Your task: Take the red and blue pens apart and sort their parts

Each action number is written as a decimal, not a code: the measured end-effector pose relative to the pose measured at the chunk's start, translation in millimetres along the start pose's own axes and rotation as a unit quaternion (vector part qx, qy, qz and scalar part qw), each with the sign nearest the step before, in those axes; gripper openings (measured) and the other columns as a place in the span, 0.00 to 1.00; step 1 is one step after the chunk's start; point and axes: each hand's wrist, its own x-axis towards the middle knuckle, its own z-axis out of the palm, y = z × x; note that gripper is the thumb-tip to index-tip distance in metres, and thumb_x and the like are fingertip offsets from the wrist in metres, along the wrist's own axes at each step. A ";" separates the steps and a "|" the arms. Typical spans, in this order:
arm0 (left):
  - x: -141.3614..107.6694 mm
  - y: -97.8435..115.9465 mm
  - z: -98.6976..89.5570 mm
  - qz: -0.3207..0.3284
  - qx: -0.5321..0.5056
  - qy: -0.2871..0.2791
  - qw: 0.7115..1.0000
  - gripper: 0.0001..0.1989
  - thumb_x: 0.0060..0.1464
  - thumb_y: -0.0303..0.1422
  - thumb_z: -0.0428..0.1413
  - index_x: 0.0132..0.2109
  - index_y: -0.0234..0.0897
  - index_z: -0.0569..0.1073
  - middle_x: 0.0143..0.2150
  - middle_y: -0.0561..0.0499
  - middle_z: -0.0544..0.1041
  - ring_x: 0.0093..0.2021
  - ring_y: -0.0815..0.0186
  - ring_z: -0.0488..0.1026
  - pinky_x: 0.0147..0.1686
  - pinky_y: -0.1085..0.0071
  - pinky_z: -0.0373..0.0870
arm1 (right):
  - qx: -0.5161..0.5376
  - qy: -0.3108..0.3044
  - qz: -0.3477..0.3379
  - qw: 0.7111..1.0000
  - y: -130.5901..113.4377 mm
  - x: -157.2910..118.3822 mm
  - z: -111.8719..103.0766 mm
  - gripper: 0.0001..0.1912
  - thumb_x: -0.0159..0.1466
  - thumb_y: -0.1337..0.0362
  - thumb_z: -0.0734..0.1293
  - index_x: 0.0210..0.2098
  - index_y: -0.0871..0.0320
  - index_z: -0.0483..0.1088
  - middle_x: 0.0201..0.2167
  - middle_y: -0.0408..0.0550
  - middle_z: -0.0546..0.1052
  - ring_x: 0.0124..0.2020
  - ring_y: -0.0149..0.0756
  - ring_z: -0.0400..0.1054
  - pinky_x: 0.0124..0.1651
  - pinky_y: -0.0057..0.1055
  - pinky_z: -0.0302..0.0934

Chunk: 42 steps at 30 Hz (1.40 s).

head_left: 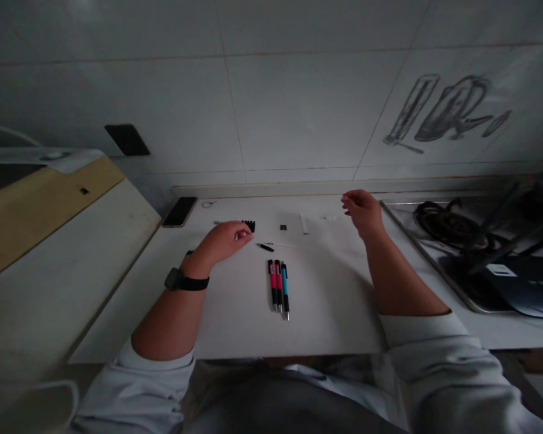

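My left hand (226, 242) hovers over the white table with its fingers curled into a pinch; whatever the fingertips hold, if anything, is too small to make out. Just past those fingertips lies a black ribbed piece (250, 226), and to their right a short black pen part (265, 247) beside a thin white stick (284, 245). Raised near the back right, my right hand (362, 212) has its fingertips drawn together, their contents also unclear. Two red-and-black pens (279, 283) and a blue-and-black pen (285, 289) lie side by side, tips toward me.
A small black piece (283, 228), a whitish strip (303, 223) and faint clear bits (329, 218) lie along the back. A phone (180, 212) rests at the back left. On the right stands a gas hob (434, 265); a pale board (67, 241) borders the left.
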 end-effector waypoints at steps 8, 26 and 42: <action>1.3 22.1 36.3 0.105 0.010 -0.026 0.994 0.10 0.66 0.39 0.56 0.41 0.40 0.79 0.39 0.50 0.79 0.39 0.65 0.74 0.39 0.69 0.66 | -0.311 -0.036 -0.007 0.950 45.1 7.3 -11.6 0.10 0.63 0.61 0.68 0.40 0.56 0.80 0.40 0.53 0.84 0.40 0.42 0.75 0.46 0.36 0.66; 2.1 18.1 35.1 0.086 0.016 -0.020 0.996 0.10 0.66 0.38 0.55 0.41 0.40 0.80 0.39 0.50 0.79 0.38 0.65 0.73 0.39 0.68 0.65 | -0.390 -0.076 0.012 0.917 59.3 7.1 -2.4 0.12 0.64 0.59 0.69 0.43 0.52 0.84 0.45 0.53 0.84 0.45 0.44 0.76 0.50 0.36 0.66; 4.6 10.3 35.0 0.032 0.060 0.029 0.997 0.08 0.65 0.34 0.56 0.45 0.39 0.79 0.43 0.48 0.78 0.41 0.62 0.74 0.42 0.68 0.68 | -0.341 -0.053 -0.006 0.939 44.6 7.8 -14.7 0.17 0.61 0.65 0.70 0.50 0.58 0.79 0.42 0.53 0.83 0.41 0.41 0.74 0.47 0.36 0.65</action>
